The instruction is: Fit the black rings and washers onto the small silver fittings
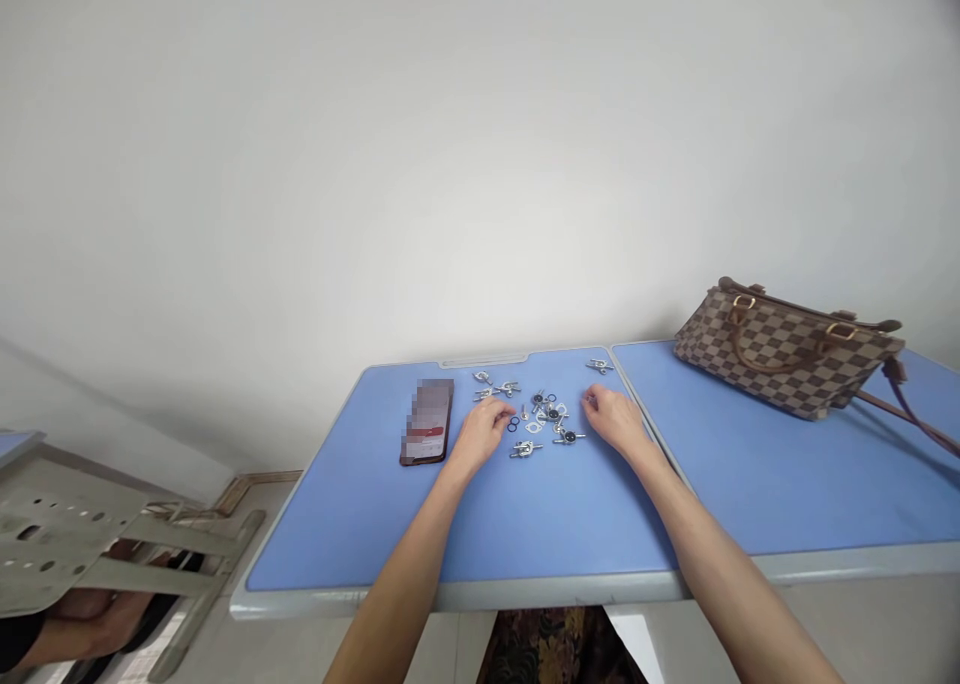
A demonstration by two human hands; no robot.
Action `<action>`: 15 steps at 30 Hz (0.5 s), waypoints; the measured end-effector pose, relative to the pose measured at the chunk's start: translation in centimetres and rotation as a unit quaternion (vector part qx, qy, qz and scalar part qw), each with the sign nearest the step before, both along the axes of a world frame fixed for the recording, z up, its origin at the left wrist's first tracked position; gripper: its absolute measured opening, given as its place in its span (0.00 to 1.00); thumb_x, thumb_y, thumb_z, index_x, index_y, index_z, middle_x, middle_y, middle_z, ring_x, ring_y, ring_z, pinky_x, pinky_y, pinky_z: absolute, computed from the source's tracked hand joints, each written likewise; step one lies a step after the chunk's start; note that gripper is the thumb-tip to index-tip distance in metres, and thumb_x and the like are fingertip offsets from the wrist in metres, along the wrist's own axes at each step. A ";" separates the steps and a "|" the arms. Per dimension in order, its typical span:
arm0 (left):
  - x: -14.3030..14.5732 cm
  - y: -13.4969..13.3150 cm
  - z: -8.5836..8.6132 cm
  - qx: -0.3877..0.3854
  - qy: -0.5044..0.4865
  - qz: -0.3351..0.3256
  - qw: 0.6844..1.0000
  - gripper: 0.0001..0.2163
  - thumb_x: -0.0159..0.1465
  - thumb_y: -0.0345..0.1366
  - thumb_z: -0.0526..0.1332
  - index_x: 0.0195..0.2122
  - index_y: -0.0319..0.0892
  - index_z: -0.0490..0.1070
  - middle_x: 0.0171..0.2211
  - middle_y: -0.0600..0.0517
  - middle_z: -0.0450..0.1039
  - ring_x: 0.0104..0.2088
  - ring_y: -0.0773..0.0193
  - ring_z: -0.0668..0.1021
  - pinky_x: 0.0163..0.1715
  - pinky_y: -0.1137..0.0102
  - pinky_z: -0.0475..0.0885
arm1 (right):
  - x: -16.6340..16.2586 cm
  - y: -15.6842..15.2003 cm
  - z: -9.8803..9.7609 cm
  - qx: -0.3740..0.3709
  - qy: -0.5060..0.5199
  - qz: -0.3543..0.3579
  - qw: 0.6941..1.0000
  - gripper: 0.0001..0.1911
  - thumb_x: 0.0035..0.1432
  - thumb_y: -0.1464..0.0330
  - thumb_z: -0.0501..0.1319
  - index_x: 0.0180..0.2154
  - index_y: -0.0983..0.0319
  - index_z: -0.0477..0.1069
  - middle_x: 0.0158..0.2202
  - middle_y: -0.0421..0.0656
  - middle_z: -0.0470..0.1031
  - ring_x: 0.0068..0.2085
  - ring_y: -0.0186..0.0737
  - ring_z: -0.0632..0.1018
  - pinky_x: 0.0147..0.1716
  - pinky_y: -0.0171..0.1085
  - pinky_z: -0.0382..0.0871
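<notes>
Beside the left hand (486, 430) lie metal parts (553, 415) (loosely scattered).

The forearms (409, 589) are bare; the dark garment (551, 649) carries a leafy gold-and-brown print.

The parts cluster (553, 414) on the desk (360, 524) over there has the person's left hand (482, 429) then the phone (431, 424) to its left, the right hand (613, 419) then the bag (787, 349) to its right, the wall (480, 164) behind it
</notes>
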State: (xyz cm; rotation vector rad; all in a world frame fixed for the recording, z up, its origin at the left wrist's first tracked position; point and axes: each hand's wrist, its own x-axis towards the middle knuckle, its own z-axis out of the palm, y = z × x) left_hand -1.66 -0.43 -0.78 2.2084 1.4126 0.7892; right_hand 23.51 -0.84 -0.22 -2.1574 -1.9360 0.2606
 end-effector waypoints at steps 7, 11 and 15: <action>0.0 -0.3 0.6 -0.028 0.003 -0.009 1.000 0.08 0.59 0.28 0.59 0.38 0.43 0.74 0.38 0.51 0.72 0.37 0.63 0.75 0.42 0.67 0.69 | -0.1 0.0 0.2 -0.007 0.004 -0.002 1.000 0.13 0.63 0.65 0.51 0.45 0.60 0.71 0.40 0.47 0.79 0.43 0.43 0.77 0.36 0.34 0.62; -0.1 -0.4 0.7 -0.019 0.005 -0.006 1.000 0.09 0.57 0.26 0.57 0.36 0.43 0.73 0.36 0.52 0.72 0.36 0.64 0.74 0.40 0.68 0.69 | -0.1 0.0 0.3 -0.006 0.006 -0.001 1.000 0.13 0.63 0.66 0.51 0.45 0.60 0.71 0.41 0.47 0.79 0.43 0.43 0.78 0.36 0.34 0.62; -0.4 -0.5 0.9 -0.019 0.005 -0.016 1.000 0.13 0.57 0.23 0.54 0.38 0.42 0.74 0.34 0.52 0.73 0.35 0.64 0.75 0.39 0.69 0.70 | -0.1 -0.1 0.3 -0.004 0.006 0.001 1.000 0.14 0.63 0.66 0.51 0.45 0.60 0.71 0.41 0.47 0.79 0.44 0.43 0.77 0.36 0.34 0.62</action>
